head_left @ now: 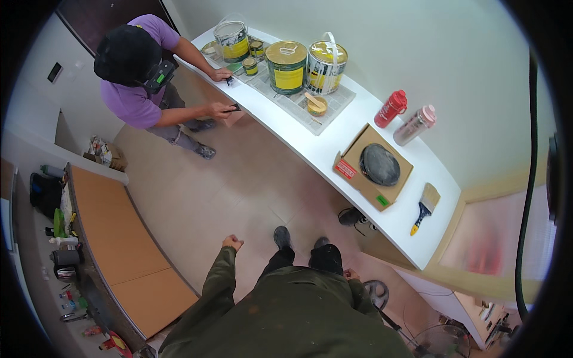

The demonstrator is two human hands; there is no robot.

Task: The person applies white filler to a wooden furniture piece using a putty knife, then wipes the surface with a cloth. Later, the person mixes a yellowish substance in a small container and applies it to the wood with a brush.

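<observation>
My left hand [233,241] hangs over the floor with its fingers curled in, and I see nothing in it. My right hand [351,274] is down by my right hip, mostly hidden by my dark green sleeve and clothing. Neither one touches the white counter. A paintbrush [425,207] with a blue and yellow handle lies at the counter's near right end. Beside it is a cardboard box [358,190] with a dark round object [379,164] on top. A red bottle [391,108] and a pale pink bottle [415,125] stand behind the box.
Several paint cans [287,67] stand on newspaper [334,110] along the white counter [292,137]. A co-worker [134,77] in a purple shirt bends at its far left edge, both hands near it with small dark objects. A brown-topped surface [113,227] runs along the left; a fan [441,343] is lower right.
</observation>
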